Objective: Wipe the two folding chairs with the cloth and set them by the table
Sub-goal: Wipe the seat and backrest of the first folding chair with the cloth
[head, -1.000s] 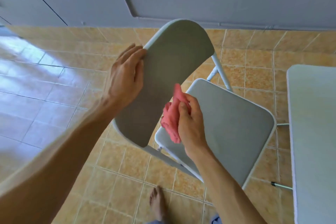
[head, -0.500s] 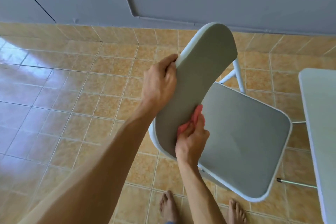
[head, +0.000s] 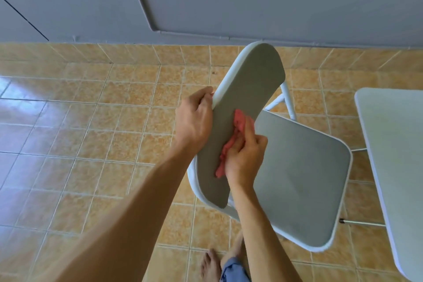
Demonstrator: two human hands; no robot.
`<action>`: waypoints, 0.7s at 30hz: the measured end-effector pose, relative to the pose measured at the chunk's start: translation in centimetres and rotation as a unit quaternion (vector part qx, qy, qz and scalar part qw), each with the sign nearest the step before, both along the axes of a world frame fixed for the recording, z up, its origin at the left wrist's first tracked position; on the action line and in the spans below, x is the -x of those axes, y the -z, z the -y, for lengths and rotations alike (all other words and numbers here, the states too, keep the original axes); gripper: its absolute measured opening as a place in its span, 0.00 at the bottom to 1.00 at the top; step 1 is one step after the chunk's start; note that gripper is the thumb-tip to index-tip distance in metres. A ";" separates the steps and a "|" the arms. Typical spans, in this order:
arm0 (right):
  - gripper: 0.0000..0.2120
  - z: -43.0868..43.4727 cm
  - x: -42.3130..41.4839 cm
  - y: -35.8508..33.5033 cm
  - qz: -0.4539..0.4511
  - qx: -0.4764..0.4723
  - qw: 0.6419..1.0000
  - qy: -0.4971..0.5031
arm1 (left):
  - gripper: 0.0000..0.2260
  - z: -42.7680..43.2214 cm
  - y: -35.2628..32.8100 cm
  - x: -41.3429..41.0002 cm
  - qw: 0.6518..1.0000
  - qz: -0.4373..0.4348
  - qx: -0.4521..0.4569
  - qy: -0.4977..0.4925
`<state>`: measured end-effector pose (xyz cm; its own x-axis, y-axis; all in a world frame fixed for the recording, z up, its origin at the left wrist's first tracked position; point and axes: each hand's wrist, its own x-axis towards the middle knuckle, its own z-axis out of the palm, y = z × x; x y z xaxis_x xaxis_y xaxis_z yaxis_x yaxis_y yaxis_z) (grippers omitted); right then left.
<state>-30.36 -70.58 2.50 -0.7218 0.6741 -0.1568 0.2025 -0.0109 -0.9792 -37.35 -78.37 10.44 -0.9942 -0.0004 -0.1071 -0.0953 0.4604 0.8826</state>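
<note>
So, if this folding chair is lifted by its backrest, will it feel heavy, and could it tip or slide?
Probably light for its size: the folding chair has thin tubing and slim pads. It could tip easily, since the left hand grips the backrest at its edge, high up. On the glossy floor tiles its legs would likely slide.

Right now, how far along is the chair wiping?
Early, I'd say. The left hand grips the backrest edge while the right hand presses the pink cloth on it. The seat and an unseen second chair seem left. This chair already stands beside the table.
</note>
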 end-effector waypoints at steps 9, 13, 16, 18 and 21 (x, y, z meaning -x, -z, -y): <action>0.17 1.9 -0.6 -4.6 -0.123 -0.085 0.983 -0.106 | 0.15 -0.4 -0.2 -0.1 0.999 -0.009 0.038 -0.006; 0.15 -2.7 6.5 -2.3 -0.048 -0.211 0.976 -0.024 | 0.16 -1.0 0.0 0.7 0.995 -0.026 0.093 0.037; 0.18 -5.7 7.0 2.5 0.050 -0.117 0.992 0.014 | 0.19 -0.9 0.0 1.5 0.988 -0.026 0.120 0.093; 0.19 -6.1 5.7 3.8 0.074 0.008 0.997 0.023 | 0.18 -0.5 -0.1 2.0 0.987 -0.011 0.107 0.118; 0.11 -5.1 2.4 4.1 0.141 0.179 0.974 0.005 | 0.18 -1.1 -0.6 4.1 0.987 0.009 0.087 0.136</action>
